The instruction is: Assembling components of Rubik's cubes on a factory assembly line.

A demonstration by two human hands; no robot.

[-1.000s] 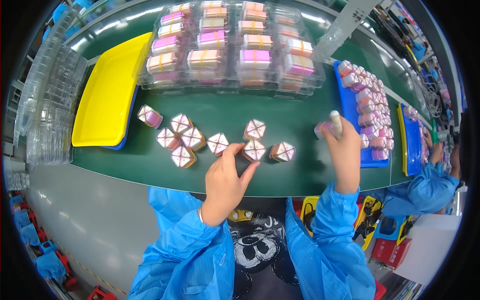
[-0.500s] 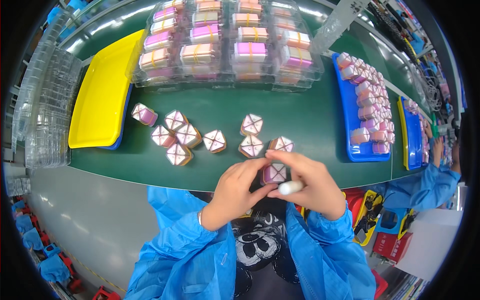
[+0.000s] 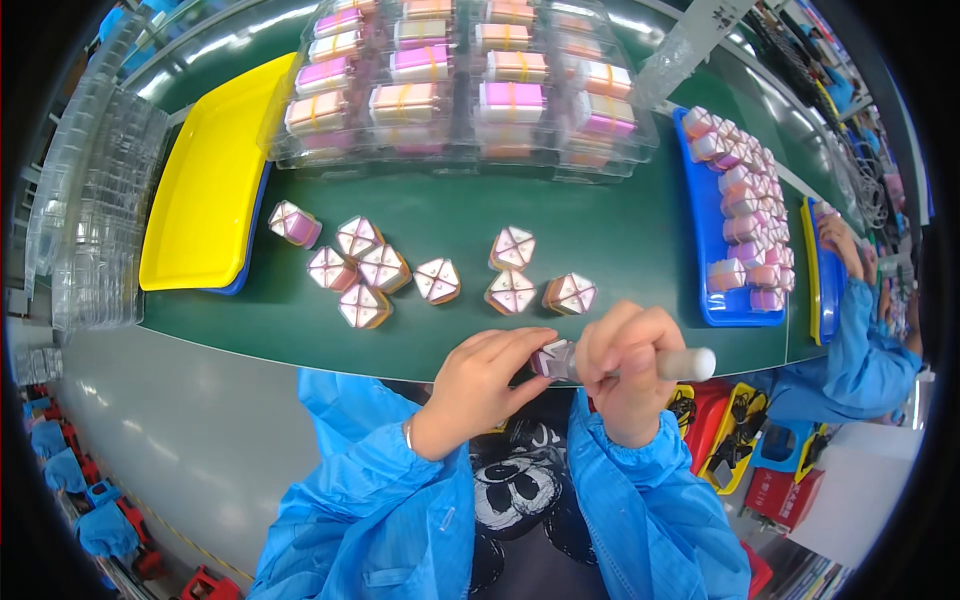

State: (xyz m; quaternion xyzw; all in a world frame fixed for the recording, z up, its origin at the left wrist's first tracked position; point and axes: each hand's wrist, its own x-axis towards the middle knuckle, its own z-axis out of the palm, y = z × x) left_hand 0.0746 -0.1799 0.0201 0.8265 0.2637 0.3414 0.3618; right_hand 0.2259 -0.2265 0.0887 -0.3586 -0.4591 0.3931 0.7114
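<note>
My left hand (image 3: 475, 385) is closed around a small purple block (image 3: 547, 362) near the table's front edge, its patterned white face turned toward my right hand. My right hand (image 3: 630, 365) grips a white pen-shaped tool (image 3: 688, 364), whose rounded end sticks out to the right. The tool's other end points at the block, partly hidden by my fingers; whether they touch I cannot tell. Just beyond my hands stands a similar block (image 3: 571, 294) with a white top crossed by dark lines. Several more blocks (image 3: 384, 268) stand or lie on the table to the left.
Clear plastic trays (image 3: 460, 140) of banded pastel blocks are stacked at the back. A yellow tray (image 3: 205, 190) and stacked clear trays (image 3: 110, 220) are at left. On the right is a blue tray (image 3: 712, 290) of blocks; beyond it a co-worker's hand (image 3: 838, 240) reaches into another tray.
My right hand has turned and now holds the white tool lengthwise against the block's side, its rounded end swung out to the right. The co-worker's hand has reached forward to the far tray.
</note>
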